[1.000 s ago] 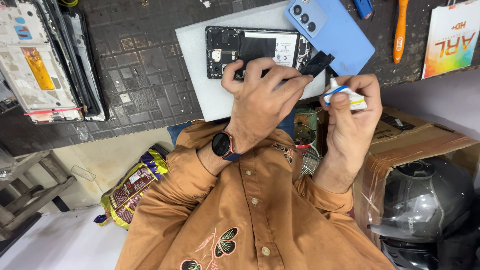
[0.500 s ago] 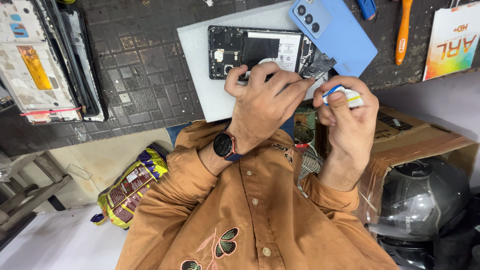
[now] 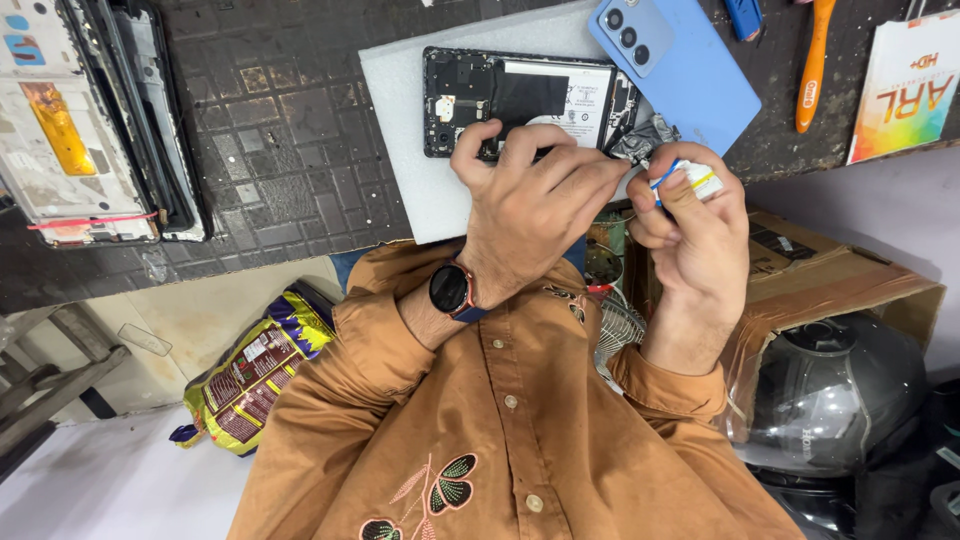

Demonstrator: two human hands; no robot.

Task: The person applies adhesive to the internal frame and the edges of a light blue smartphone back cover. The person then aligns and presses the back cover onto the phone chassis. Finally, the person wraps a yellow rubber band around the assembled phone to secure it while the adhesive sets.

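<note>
Opened phone under both hands

Dark tiled workbench, white foam pad (image 3: 400, 120) on top. Nearest: left hand (image 3: 530, 205), fingers pressed flat on the opened phone (image 3: 520, 100), pinning it rather than gripping. Just right of that press: right hand (image 3: 690, 220), pinched narrow around a small white tube (image 3: 695, 180). Beyond both grips: blue back cover (image 3: 690, 70), orange tool (image 3: 815, 60). Possible trouble: slipping press, phone skidding. Tube tip and crumpled foil hard to make out.

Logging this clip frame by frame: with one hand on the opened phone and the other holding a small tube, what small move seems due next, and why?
Probably bring the small white tube with blue and yellow marks, pinched in the right hand, to the opened black phone body's near edge. The left hand steadies the phone on the white foam pad, and the tube sits just beside it.
</note>
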